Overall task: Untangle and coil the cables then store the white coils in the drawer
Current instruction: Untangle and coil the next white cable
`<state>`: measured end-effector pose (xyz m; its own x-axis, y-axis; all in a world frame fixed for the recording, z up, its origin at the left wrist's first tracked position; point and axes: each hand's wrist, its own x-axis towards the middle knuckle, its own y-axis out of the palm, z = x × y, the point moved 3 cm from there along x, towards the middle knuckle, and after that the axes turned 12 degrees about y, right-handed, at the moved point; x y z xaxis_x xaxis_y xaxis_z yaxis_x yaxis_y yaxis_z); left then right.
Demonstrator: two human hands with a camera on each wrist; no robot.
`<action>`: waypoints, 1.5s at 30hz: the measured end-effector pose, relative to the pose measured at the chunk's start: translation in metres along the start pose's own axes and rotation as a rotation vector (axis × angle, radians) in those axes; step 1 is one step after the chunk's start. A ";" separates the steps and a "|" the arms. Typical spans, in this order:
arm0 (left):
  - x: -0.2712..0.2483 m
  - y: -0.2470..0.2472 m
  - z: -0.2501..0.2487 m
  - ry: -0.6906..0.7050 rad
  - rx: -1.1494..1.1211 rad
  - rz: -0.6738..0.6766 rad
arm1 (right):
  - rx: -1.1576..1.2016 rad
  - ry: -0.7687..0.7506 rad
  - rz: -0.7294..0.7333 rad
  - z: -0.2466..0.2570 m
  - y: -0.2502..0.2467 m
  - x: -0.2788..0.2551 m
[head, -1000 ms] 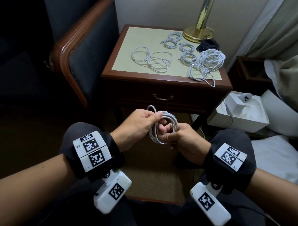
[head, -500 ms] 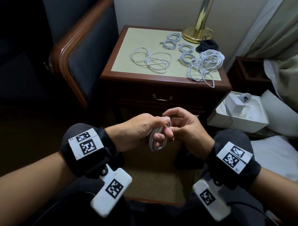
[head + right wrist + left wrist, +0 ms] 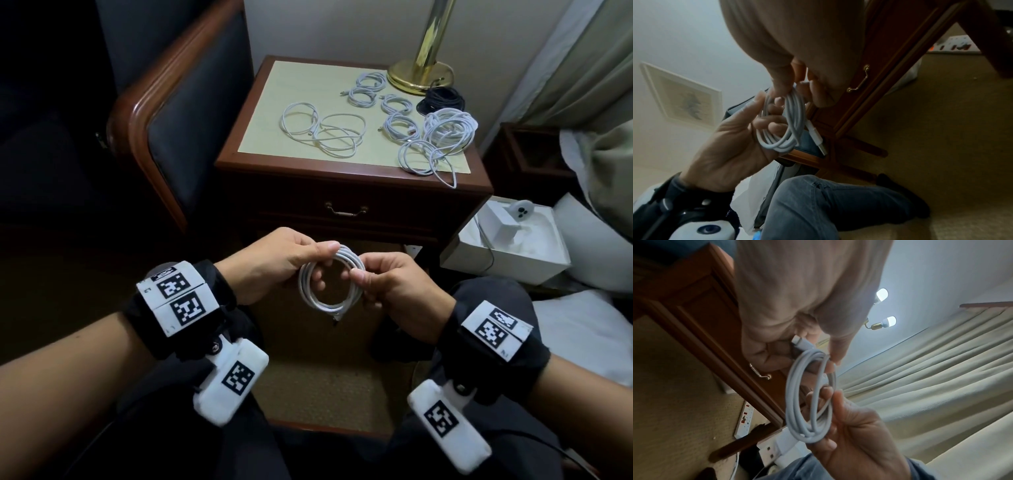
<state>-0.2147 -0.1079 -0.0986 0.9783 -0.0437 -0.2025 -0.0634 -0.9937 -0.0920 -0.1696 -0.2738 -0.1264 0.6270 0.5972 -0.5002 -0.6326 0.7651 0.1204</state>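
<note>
Head view: two hands hold one white coil over the lap, in front of the shut drawer (image 3: 346, 209).

The left hand (image 3: 274, 260) pinches the top of the white coil (image 3: 330, 284) between thumb and fingers; the right hand (image 3: 394, 291) pinches its right side, fingers curled round the strands, and a plug end hangs from the bottom of the loop. On the worktop (image 3: 274, 102) lie four small white coils (image 3: 397, 125) near the brass lamp base (image 3: 419, 77), one black coil (image 3: 442, 101), one loose white cable (image 3: 322, 132) in open loops at the middle, and one white tangle (image 3: 438, 144) at the front right corner, a strand hanging over the edge. The worktop's left half is bare.
</note>
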 end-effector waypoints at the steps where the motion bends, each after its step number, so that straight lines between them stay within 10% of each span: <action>1: 0.000 0.001 0.001 0.001 -0.003 0.004 | 0.027 0.016 0.000 -0.001 0.000 0.000; 11: 0.001 0.013 0.001 -0.124 -0.406 0.044 | 0.167 -0.028 -0.048 0.005 -0.004 0.001; 17: 0.001 0.020 0.007 -0.161 -0.423 -0.044 | -0.609 -0.497 -0.429 0.014 -0.006 -0.007; 23: -0.003 0.027 0.005 -0.160 -0.405 0.000 | -0.814 -0.778 -0.602 0.014 -0.002 -0.014; 37: -0.006 0.032 0.015 -0.068 0.017 0.005 | -0.903 -0.581 -0.578 0.005 0.008 -0.012; 45: 0.000 0.015 0.006 -0.024 0.103 -0.048 | -0.503 -0.370 -0.401 0.022 -0.015 -0.003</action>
<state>-0.2163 -0.1223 -0.1058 0.9758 0.0074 -0.2186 -0.0377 -0.9788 -0.2014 -0.1519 -0.2819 -0.1076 0.9098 0.4049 -0.0913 -0.3988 0.7919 -0.4623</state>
